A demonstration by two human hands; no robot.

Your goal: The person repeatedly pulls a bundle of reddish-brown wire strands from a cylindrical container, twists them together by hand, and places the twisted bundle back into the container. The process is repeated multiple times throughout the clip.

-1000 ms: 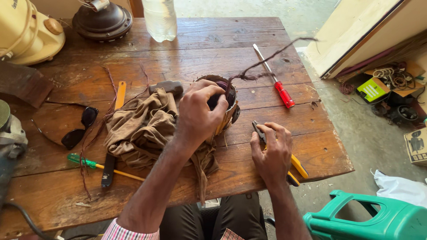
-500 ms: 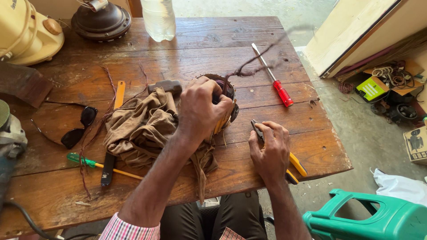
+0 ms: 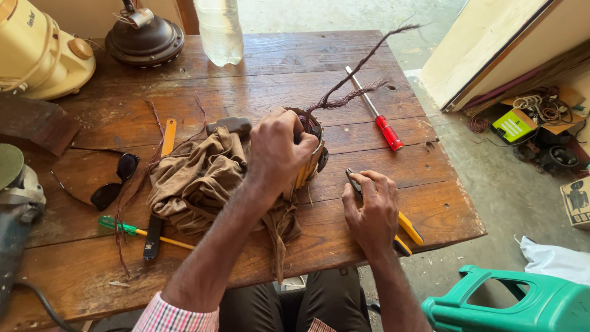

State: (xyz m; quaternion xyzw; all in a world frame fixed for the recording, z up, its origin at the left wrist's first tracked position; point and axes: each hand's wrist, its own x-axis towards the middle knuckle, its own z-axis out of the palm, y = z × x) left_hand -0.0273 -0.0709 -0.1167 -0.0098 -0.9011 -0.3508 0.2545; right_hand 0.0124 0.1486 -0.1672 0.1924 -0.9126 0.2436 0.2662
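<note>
Gripping the round copper-wire motor coil (image 3: 310, 150) at mid counter (image 3: 258, 67), the left hand (image 3: 276, 150) has its fingers clenched over it, w/ the crumpled brown cloth (image 3: 196, 178) touching alongside. Right hand (image 3: 372, 209) grasps yellow-handled pliers (image 3: 405, 229) near the counter's front edge.

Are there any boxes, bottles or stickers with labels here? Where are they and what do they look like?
Green box: on the floor to the right of the table among coiled wires; flat, rectangular, bright green with a pale label.
Cardboard box: at the right edge, on the floor; brown with a dark printed picture.
Plastic bottle: at the table's far edge; clear, no label showing.
Cream appliance: far left corner of the table; rounded, with small dark lettering.
</note>
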